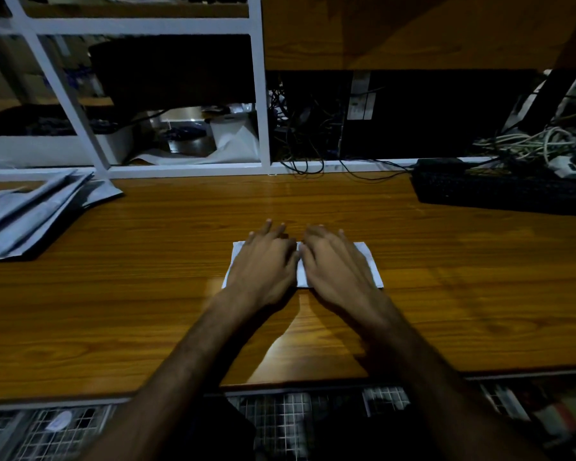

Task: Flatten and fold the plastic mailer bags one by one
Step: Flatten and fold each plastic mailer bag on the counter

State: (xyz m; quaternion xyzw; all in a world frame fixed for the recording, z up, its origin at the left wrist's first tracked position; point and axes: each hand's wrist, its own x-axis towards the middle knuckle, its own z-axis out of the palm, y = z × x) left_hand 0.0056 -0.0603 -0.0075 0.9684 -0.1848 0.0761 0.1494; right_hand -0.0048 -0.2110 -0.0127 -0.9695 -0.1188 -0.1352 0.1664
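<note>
White folded mailer bag (302, 276), long axis left-right

My two arms are bare from the near edge of the view up to the wrists: no sleeve, no cuff shows on either. I wear no glove, watch, band or ring that I can make out in this dim light. My left hand (263, 261) and my right hand (336, 261) are both uncovered, and short, plain nails show at the tips of my fingers (268, 221). Fine hair runs along both forearms.
</note>
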